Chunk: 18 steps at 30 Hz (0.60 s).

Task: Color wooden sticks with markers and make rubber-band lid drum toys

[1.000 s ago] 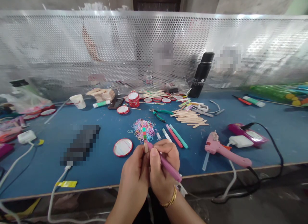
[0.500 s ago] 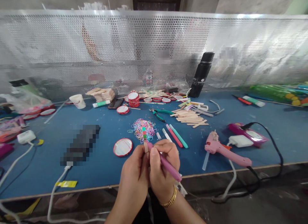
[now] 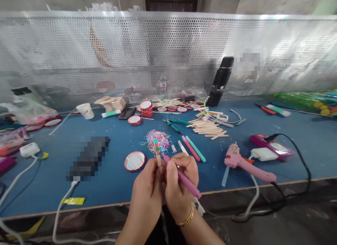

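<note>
A wooden craft stick [image 3: 157, 154] with coloured bands, teal at its tip, stands up from the pinch of my left hand [image 3: 147, 183]. In my right hand [image 3: 181, 181] is a pinkish-purple marker [image 3: 188, 183], its tip pointing up and left beside the stick. Both hands are close together over the table's front edge. Just beyond them lies a heap of coloured rubber bands [image 3: 158, 139]. A round red-rimmed lid [image 3: 134, 161] rests to the left of the heap. White, pink and teal markers [image 3: 195, 149] lie right of it, near a small loose cap [image 3: 173, 148].
Plain craft sticks [image 3: 207, 127] and teal-handled pliers [image 3: 175, 125] lie farther back. A pink glue gun [image 3: 247, 166] with cables sits on the right. On the left is a phone-like dark object [image 3: 89, 157] on a white cable. A black bottle [image 3: 221, 81] stands by the perforated metal screen [image 3: 118, 62].
The marker's tip has drawn slightly away from the stick, to the right and down. More of the stick's coloured bands now show above my left fingers.
</note>
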Each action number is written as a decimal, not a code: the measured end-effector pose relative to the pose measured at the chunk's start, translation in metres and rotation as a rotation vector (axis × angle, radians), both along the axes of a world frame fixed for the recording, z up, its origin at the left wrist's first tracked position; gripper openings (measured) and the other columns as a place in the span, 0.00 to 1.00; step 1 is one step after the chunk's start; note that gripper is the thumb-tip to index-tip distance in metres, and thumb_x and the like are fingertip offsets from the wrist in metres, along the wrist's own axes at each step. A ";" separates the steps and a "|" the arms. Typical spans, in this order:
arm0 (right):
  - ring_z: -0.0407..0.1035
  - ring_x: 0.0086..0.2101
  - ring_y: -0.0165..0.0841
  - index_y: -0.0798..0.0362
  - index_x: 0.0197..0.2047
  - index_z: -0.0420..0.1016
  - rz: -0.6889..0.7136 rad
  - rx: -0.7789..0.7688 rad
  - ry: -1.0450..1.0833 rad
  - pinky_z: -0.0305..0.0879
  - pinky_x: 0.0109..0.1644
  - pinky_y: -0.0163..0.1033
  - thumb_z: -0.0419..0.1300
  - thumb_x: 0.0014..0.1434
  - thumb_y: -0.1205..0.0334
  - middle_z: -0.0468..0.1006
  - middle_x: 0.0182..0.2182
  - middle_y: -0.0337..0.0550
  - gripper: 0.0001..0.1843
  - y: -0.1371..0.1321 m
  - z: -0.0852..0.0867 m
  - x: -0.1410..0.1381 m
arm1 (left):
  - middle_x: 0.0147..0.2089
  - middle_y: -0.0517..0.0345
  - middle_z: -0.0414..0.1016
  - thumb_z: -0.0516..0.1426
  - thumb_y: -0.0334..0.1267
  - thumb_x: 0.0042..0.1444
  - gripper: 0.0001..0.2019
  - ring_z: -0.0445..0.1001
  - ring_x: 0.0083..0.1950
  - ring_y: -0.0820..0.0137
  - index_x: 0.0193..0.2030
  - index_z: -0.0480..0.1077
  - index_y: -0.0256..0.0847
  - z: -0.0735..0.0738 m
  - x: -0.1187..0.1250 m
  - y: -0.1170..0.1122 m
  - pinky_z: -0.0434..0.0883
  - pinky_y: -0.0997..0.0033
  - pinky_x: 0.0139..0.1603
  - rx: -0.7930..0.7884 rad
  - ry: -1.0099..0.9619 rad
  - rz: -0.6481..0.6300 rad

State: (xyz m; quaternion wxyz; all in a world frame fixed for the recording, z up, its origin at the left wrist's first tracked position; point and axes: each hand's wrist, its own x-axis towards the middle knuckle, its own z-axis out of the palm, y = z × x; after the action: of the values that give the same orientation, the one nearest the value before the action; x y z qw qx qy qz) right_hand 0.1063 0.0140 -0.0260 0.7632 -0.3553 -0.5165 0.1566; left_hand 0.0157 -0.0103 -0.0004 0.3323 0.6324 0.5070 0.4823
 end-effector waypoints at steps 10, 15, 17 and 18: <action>0.69 0.36 0.32 0.48 0.40 0.67 0.021 0.024 -0.027 0.69 0.43 0.44 0.57 0.69 0.68 0.70 0.33 0.36 0.05 0.001 -0.001 0.000 | 0.33 0.63 0.69 0.51 0.48 0.73 0.13 0.67 0.32 0.71 0.40 0.68 0.43 -0.002 -0.001 0.001 0.64 0.72 0.33 0.006 -0.001 0.020; 0.69 0.35 0.33 0.48 0.40 0.67 0.038 0.022 -0.014 0.69 0.42 0.45 0.57 0.70 0.66 0.70 0.33 0.36 0.05 0.000 -0.001 0.001 | 0.33 0.64 0.69 0.50 0.47 0.73 0.13 0.66 0.32 0.71 0.40 0.68 0.43 -0.002 0.000 0.000 0.64 0.72 0.33 0.012 -0.002 0.015; 0.69 0.34 0.33 0.48 0.40 0.67 0.057 0.050 -0.039 0.69 0.43 0.45 0.58 0.69 0.67 0.70 0.33 0.36 0.05 0.000 -0.001 0.001 | 0.32 0.64 0.68 0.50 0.48 0.73 0.14 0.66 0.31 0.71 0.39 0.68 0.44 -0.002 0.000 -0.001 0.63 0.72 0.33 0.017 -0.008 0.014; 0.69 0.34 0.33 0.48 0.40 0.67 0.058 0.052 -0.046 0.69 0.43 0.45 0.58 0.69 0.67 0.70 0.33 0.36 0.05 0.000 0.000 0.001 | 0.32 0.64 0.68 0.50 0.48 0.73 0.14 0.66 0.31 0.71 0.39 0.67 0.44 -0.002 0.000 -0.001 0.63 0.72 0.33 0.017 -0.008 0.015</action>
State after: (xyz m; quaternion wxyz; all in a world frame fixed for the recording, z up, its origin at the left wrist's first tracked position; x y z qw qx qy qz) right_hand 0.1074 0.0142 -0.0265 0.7553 -0.3235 -0.5479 0.1570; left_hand 0.0156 -0.0113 -0.0023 0.3255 0.6295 0.5062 0.4915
